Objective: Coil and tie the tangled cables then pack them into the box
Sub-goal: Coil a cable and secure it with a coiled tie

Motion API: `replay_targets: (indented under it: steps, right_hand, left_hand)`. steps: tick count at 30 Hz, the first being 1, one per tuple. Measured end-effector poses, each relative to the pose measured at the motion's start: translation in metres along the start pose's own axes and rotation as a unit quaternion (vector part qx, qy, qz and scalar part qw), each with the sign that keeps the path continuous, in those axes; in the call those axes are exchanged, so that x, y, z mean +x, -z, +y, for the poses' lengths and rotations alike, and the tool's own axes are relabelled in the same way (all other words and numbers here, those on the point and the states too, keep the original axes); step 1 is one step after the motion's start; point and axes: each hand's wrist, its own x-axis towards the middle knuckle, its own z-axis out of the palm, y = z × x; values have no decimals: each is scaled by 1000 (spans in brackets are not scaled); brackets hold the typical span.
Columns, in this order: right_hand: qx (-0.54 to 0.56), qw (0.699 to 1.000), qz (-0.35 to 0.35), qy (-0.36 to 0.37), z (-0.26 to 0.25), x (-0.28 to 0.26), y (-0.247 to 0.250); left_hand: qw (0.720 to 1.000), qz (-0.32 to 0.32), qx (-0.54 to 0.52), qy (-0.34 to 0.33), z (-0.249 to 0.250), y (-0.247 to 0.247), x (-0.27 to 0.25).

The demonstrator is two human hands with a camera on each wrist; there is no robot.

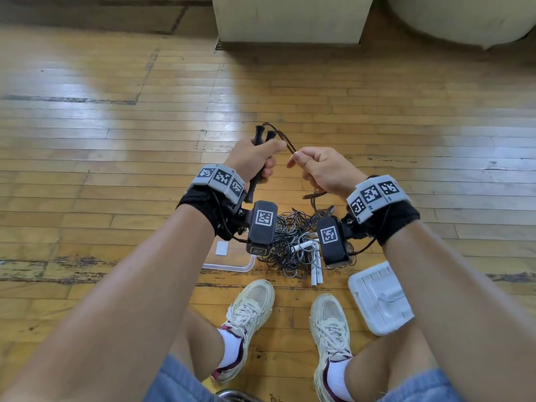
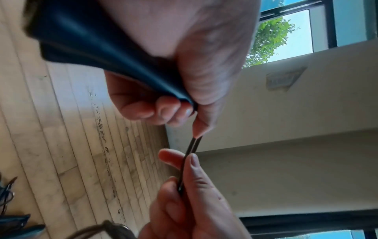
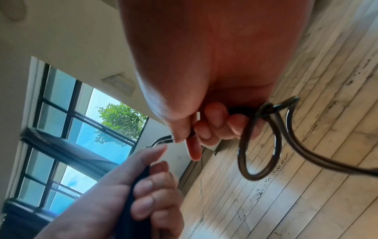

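Dark cable pinched by right hand; left hand grips black straps just beside.

wrists: my black wrist wraps, each under a grey band of black-and-white square tags
wrist cameras: black boxes, one white-backed tag on top each, thin black cables to the wraps
legs: blue shorts
feet: cream mesh sneakers, white laces, white socks, dark red trim

Glossy worn wood floor, smooth dark rubbery cable, white plastic lid, mesh shoes
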Motion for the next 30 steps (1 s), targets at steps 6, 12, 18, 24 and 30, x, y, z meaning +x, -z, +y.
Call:
replay_targets:
  steps: [6, 12, 18, 24, 30]
  right_hand:
    - [34, 993, 114, -6, 6, 3, 11]
    - [61, 990, 120, -36, 7, 7, 13]
    - [88, 995, 38, -34, 1, 2, 13]
    - [87, 996, -12, -26, -12, -3, -1]
    - [30, 997, -65, 4, -35, -8, -41]
  left_hand:
    - [910, 116, 387, -89, -4, 4, 0]
    - [889, 119, 432, -97, -10, 3, 8]
    - [993, 38, 88, -64, -1, -1, 7]
    - [988, 73, -133, -38, 4, -8, 1]
    - [963, 166, -211, -21, -1, -13, 4]
